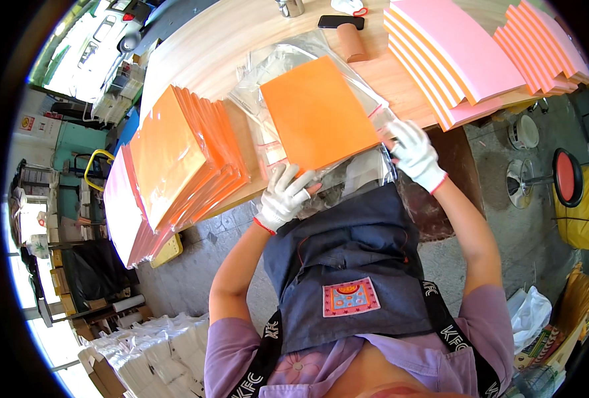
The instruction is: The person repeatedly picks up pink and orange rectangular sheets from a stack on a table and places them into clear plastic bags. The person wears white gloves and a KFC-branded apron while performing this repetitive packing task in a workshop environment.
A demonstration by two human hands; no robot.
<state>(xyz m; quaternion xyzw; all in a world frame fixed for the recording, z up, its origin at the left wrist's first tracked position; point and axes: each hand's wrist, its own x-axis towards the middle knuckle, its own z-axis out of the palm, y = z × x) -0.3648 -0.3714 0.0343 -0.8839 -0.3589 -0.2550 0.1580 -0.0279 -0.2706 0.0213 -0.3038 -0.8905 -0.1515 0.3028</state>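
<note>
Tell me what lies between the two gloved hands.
The near edge of the orange sheet and some clear plastic, as the head view shows.

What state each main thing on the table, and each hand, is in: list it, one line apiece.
Orange paper: flat, over clear plastic bags.
Wrapped orange packs: overlapping in a pile.
Pink-and-orange stack: stepped layers.
Phone: lying flat.
Metal container: partly cut off.
Left hand: gloved, at the paper's near edge.
Right hand: gloved, blurred, near the paper's right corner; grip unclear.
</note>
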